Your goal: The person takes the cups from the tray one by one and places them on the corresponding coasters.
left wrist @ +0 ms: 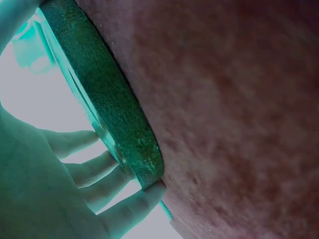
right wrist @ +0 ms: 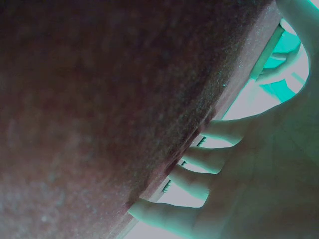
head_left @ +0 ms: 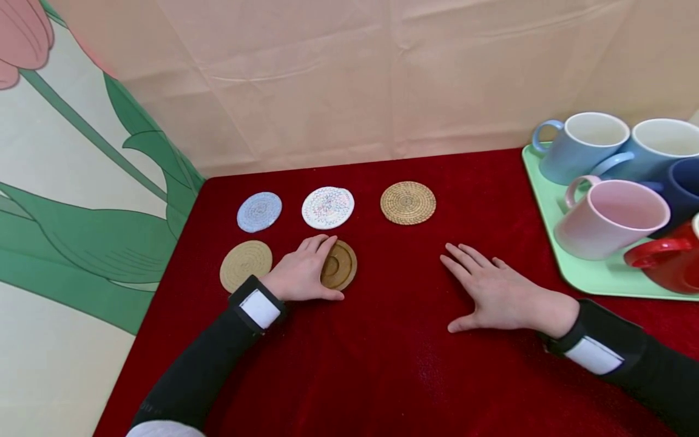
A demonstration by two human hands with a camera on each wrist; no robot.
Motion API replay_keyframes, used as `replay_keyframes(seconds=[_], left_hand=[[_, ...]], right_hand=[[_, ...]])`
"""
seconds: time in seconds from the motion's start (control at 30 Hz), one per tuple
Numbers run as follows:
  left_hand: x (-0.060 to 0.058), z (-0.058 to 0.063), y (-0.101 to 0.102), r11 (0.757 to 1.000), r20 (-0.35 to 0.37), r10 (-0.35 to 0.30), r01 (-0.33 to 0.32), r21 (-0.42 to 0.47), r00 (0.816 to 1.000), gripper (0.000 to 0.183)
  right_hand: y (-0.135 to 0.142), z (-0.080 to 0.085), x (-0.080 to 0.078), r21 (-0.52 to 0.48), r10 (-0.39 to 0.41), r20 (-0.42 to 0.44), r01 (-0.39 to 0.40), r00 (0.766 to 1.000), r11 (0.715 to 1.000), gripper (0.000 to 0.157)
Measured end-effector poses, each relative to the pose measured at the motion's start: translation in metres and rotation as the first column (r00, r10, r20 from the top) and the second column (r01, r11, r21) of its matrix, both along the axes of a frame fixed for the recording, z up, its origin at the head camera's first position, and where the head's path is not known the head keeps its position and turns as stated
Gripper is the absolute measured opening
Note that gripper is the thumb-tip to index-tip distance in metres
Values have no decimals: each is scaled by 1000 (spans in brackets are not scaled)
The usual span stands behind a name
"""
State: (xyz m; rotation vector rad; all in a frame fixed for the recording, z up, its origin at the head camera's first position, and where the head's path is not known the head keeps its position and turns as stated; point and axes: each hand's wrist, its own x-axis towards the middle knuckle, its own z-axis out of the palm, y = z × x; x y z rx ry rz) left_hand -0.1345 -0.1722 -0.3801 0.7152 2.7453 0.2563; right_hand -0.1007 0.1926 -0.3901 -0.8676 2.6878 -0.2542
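My left hand [head_left: 303,273] holds a round brown wooden coaster [head_left: 343,267] by its rim, with the thumb at the near side and the fingers at the far side. In the left wrist view the thick edge of that coaster [left wrist: 102,84] lies between thumb and fingers, close over the cloth. Part of it is hidden under the hand. Over to the right, my right hand [head_left: 494,294] is spread palm down with nothing in it. Its fingertips [right wrist: 142,209] rest at the red cloth in the right wrist view.
Around the left hand lie a tan coaster [head_left: 246,266], a blue coaster [head_left: 259,212] and a white patterned coaster [head_left: 327,207]. A woven straw coaster [head_left: 408,203] lies farther right. A green tray [head_left: 595,282] at the right carries several mugs, among them a pink mug [head_left: 606,224].
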Motion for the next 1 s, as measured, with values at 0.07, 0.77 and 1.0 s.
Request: replay_keyframes(seconds=[0.07,0.77,1.0], left_hand=[[0,-1,-1,1000,-3,4,-4,1,1000,113],[0,-2,-3,999,-22,31,-31,15,999,113],[-1,-3,-5,999,-19,34,-34,9,999,114]], right_hand=[[0,0,0,-1,-1,1,1,1000,1000,123],[0,0,2,-3,-7,1,7,1000,1000,123],[1,0,1,-4,-2,-3,2,1000,1000,123]])
